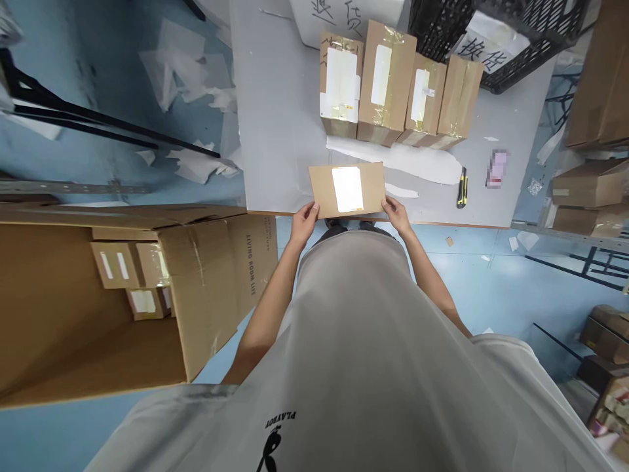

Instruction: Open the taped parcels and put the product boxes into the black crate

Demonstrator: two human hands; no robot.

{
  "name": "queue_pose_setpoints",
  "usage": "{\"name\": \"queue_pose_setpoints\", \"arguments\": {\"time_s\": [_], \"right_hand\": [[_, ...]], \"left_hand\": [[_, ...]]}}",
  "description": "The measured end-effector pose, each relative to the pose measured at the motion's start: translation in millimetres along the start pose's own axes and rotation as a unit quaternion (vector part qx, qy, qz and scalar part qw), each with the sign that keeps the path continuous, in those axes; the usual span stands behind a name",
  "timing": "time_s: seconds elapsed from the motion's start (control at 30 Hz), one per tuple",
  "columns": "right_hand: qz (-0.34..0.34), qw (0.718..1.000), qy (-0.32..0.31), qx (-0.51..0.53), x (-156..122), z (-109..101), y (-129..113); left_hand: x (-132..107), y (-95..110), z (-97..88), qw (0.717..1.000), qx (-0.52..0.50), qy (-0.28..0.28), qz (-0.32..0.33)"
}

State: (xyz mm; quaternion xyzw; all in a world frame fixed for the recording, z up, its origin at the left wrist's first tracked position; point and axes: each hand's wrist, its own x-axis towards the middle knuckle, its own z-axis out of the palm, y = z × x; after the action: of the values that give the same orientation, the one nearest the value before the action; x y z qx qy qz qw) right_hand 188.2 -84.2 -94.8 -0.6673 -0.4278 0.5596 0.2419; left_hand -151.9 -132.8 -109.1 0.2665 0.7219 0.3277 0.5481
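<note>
At the near edge of the table, with bare room to its left, a brown carton bearing a white label is clamped by the left hand and right hand

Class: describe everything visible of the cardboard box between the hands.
The brown cardboard box shows a flat, wide face with a white label midway, print unreadable. Slightly askew at the table's near edge, it is held by the left hand at its lower left corner and the right hand at its lower right.

Left grip and right grip pinch, apart.
</note>
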Motion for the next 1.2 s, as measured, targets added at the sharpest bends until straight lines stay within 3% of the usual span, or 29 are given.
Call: {"name": "queue_pose_setpoints", "arguments": {"time_s": [0.2,0.43,0.5,0.63,0.73,0.8,0.97,1.1,1.2], "right_hand": [[0.052,0.997,0.012,0.050,-6,-15,0],[0.073,0.995,0.030,0.062,-3,-37,17],[0.079,0.994,0.065,0.029,0,-37,22],[0.054,0.976,0.212,-0.008,0,-40,19],[-0.013,0.975,0.224,-0.007,-11,-47,2],[-0.057,0.981,0.185,-0.001,-21,-51,-15],[-0.094,0.990,0.105,-0.006,-36,-52,-46],[-0.098,0.990,0.095,-0.031,-35,-38,-52],[-0.108,0.990,0.084,-0.039,-36,-18,-55]], "left_hand": [[-20,25,9.8,0.996,0.049,-0.015,0.077],[-70,96,23.8,0.952,0.189,-0.132,0.200],[-81,112,31.8,0.936,0.199,-0.174,0.233],[-93,125,53.7,0.902,0.201,-0.259,0.280],[-97,124,68.9,0.879,0.182,-0.312,0.311],[-95,119,76.1,0.886,0.156,-0.304,0.313],[-68,100,87.5,0.957,0.078,-0.171,0.223],[-44,87,89.9,0.969,0.014,-0.191,0.156],[-43,85,78.7,0.978,0.007,-0.137,0.154]]}}
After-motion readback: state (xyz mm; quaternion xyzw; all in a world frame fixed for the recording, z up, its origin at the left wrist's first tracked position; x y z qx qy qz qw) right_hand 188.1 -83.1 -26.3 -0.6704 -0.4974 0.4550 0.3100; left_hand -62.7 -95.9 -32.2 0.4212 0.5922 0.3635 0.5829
